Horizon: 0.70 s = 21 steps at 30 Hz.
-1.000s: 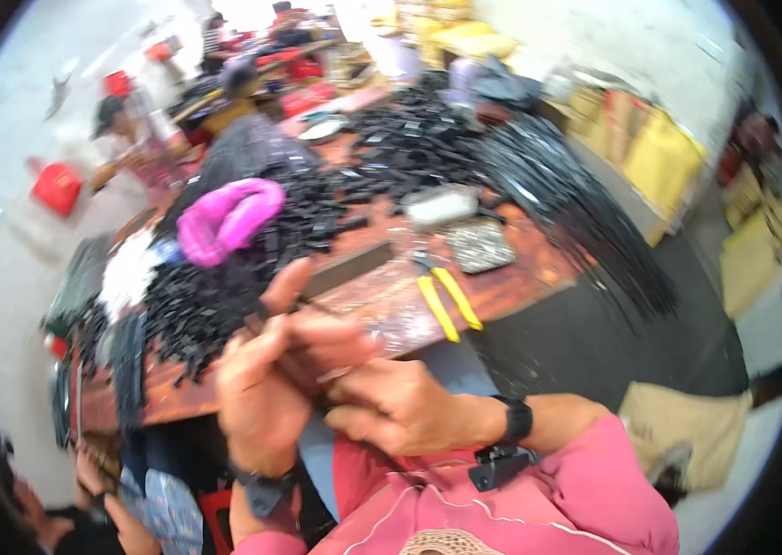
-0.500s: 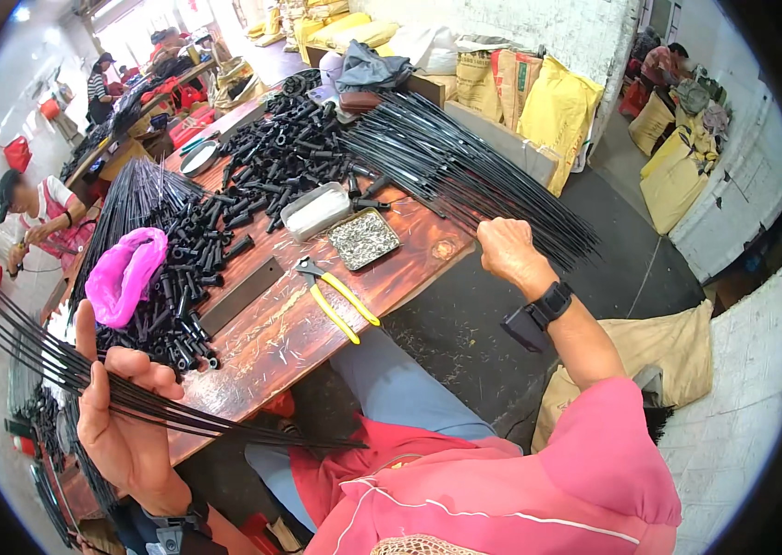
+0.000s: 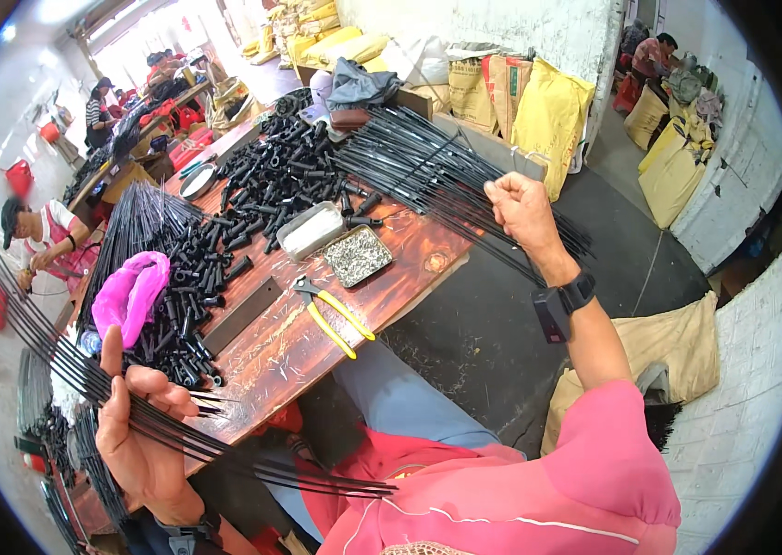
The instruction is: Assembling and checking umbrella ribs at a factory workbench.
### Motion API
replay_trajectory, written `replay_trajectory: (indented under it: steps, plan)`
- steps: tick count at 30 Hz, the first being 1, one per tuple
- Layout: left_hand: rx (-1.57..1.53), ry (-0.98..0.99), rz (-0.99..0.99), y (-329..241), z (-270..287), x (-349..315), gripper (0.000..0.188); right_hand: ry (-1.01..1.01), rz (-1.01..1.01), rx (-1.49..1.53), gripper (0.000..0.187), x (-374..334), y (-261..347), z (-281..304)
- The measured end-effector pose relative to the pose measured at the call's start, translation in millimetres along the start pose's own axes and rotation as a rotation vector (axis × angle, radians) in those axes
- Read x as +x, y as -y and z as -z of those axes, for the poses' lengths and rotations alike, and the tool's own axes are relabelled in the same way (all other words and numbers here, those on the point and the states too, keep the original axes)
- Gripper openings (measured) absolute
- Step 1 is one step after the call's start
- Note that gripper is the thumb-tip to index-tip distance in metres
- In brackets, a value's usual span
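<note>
The left grip (image 3: 144, 462) holds one bundle of black rods (image 3: 86, 375) (too overlapped to count), its long axis slanting from upper left down over the pink shirt (image 3: 502, 476). The right grip (image 3: 527, 220), closed, contents unclear, is near one rod pile (image 3: 409, 157). The tabletop (image 3: 414, 268) bears one pair of pliers (image 3: 324, 324), one tin (image 3: 359, 257).

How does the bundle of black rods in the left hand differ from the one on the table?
The held bundle is slim, with far fewer rods; the table bundle is a broad spread of many. The held bundle is raised in the left hand, while the table bundle lies on the table, ends jutting past its edge. Both consist of long, slender black rods.
</note>
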<state>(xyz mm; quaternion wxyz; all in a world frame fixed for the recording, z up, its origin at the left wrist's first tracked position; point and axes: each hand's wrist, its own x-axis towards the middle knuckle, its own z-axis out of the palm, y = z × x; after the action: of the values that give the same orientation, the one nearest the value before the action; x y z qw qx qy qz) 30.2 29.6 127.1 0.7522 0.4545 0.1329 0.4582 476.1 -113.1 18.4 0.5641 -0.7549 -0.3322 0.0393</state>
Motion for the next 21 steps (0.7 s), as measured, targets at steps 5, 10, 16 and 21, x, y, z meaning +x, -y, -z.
replay_trajectory:
  steps: [5, 10, 16, 21]
  plan:
    - [0.003, -0.004, 0.004, 4.7, -5.1, 1.7, 0.049, 0.089, 0.143, 0.473, 0.015, -23.8, 66.5, -41.5]
    - [0.132, -0.031, 0.002, 13.2, -19.7, 6.3, 0.048, 0.278, 0.453, 0.521, 0.011, -76.0, 130.3, -91.0]
    - [0.281, -0.066, 0.037, 26.2, -36.0, 8.0, 0.044, 0.513, 0.424, 0.696, 0.017, -153.2, 167.8, -137.9]
    - [0.274, -0.033, 0.069, 16.9, -26.8, 4.0, 0.045, 0.489, 0.552, 0.579, 0.021, -179.1, 158.7, -154.5]
